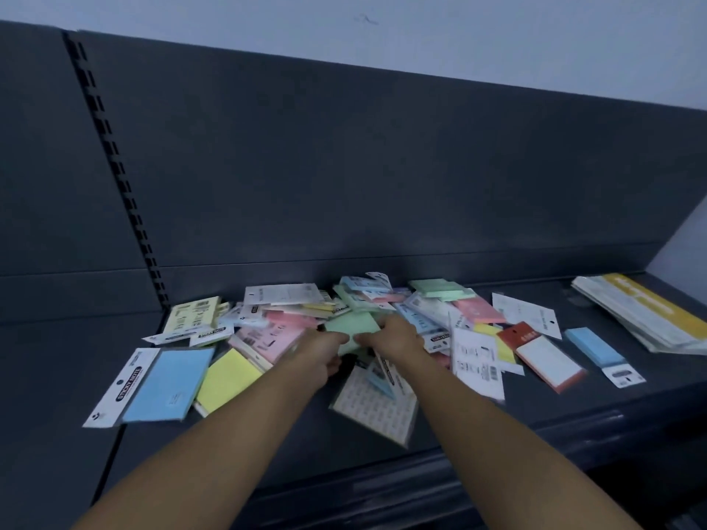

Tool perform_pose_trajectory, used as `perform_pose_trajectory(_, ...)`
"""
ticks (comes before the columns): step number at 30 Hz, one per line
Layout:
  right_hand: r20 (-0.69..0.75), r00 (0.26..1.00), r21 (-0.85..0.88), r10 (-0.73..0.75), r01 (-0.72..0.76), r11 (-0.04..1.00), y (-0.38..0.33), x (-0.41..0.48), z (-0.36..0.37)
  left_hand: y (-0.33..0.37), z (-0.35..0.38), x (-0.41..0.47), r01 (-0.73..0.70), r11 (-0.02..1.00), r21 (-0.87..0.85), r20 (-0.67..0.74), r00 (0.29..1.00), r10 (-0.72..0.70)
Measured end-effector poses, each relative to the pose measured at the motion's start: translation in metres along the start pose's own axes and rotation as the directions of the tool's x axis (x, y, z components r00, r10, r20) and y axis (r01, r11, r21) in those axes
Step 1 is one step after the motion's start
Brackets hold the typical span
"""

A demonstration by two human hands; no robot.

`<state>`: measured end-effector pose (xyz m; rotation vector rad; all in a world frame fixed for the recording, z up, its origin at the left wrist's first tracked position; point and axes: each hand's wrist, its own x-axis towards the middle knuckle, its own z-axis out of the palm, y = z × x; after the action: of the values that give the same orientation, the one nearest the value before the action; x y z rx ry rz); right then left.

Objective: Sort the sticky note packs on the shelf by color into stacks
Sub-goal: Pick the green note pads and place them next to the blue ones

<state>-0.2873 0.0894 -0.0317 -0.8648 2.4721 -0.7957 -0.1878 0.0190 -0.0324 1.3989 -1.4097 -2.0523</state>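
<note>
Both forearms reach over the shelf [267, 445] edge, and the left hand [325, 351] and right hand [392, 332] meet on a green pack [354, 325] atop the middle of the jumbled heap, fingers [341, 339] curled round its near edge (blur hides the exact grip). Best, I judge, to lift it straight up so neighbouring packs don't drag along, then start a green stack on bare shelf, away from the blue pack [164, 384] and yellow pack [225, 378] at left.

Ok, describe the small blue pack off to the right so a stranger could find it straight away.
Start at the dark shelf and go right of the messy pile. Between the red-topped pad and the yellow-striped stack lies a slim blue pack. Unlike the other blue ones, it lies apart, touching no neighbour.
</note>
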Motion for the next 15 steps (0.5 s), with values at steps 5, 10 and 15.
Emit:
perform_pose_trajectory(5, 0.128, 0.991, 0.397, -0.049, -0.006, 0.918, 0.000, -0.005, -0.017, 0.004, 0.003, -0.006, 0.030, 0.973, -0.227, 0.013, 1.000, -0.028)
perform_pose_trajectory(10, -0.161, 0.977, 0.189, -0.139, 0.169, 0.967, 0.008, 0.011, -0.019, 0.012, -0.017, -0.016, 0.060, 0.951, -0.302, 0.081, 0.996, -0.037)
perform_pose_trajectory(15, -0.142, 0.900, -0.532, -0.413, 0.282, 0.798, 0.011, 0.032, 0.002, 0.011, -0.044, -0.032, -0.022, 0.984, -0.176, 0.121, 0.992, 0.044)
